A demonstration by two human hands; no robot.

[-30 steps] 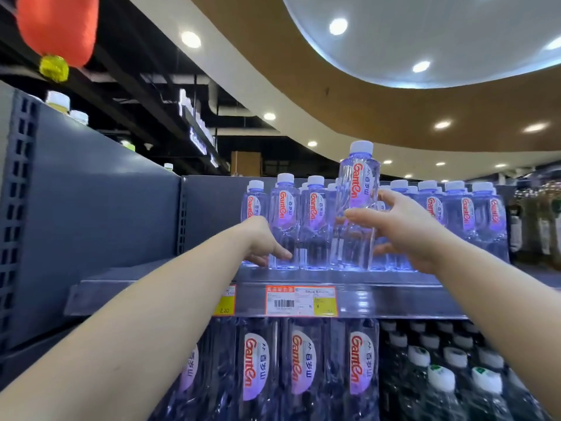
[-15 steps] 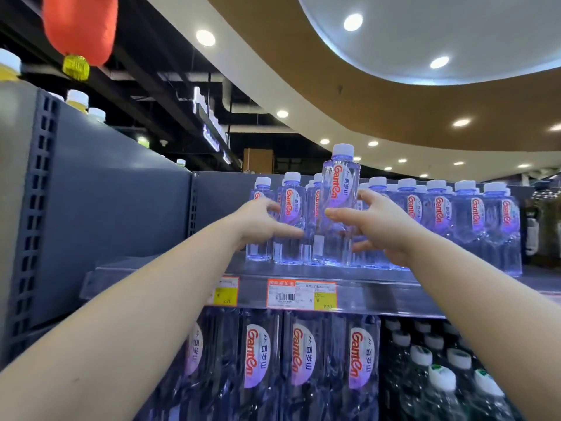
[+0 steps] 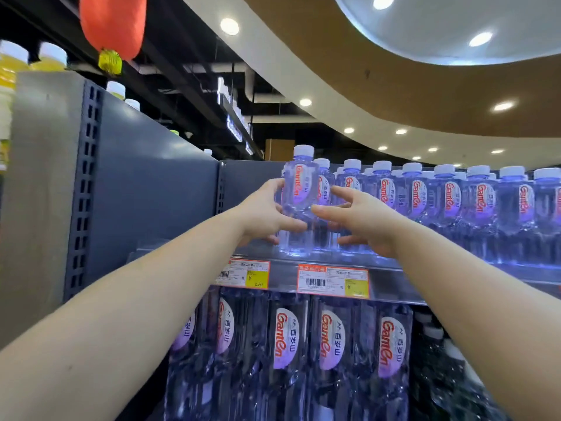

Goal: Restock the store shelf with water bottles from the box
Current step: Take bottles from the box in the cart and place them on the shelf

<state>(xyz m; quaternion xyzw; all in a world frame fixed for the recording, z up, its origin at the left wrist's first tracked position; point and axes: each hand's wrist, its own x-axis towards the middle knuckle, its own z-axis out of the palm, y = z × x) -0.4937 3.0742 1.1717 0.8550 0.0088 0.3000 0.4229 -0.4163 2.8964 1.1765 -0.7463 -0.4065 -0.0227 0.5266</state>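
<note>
A clear water bottle (image 3: 299, 205) with a white cap and a red-lettered label stands at the left end of the top shelf (image 3: 282, 276), in front of a row of matching bottles (image 3: 449, 205). My left hand (image 3: 264, 214) wraps its left side, thumb across the front. My right hand (image 3: 361, 220) is just right of it with fingers spread, its thumb tip touching the bottle and its other fingers by the neighbouring bottles. The box is not in view.
Price tags (image 3: 332, 281) hang on the shelf's front edge. Larger bottles of the same brand (image 3: 287, 354) fill the shelf below. A grey divider panel (image 3: 145, 189) closes off the left side. A red lantern (image 3: 113, 22) hangs overhead.
The bottle has travelled left along the shelf front to the row's left end. My left hand has closed on it and my right hand's fingers have spread apart.
</note>
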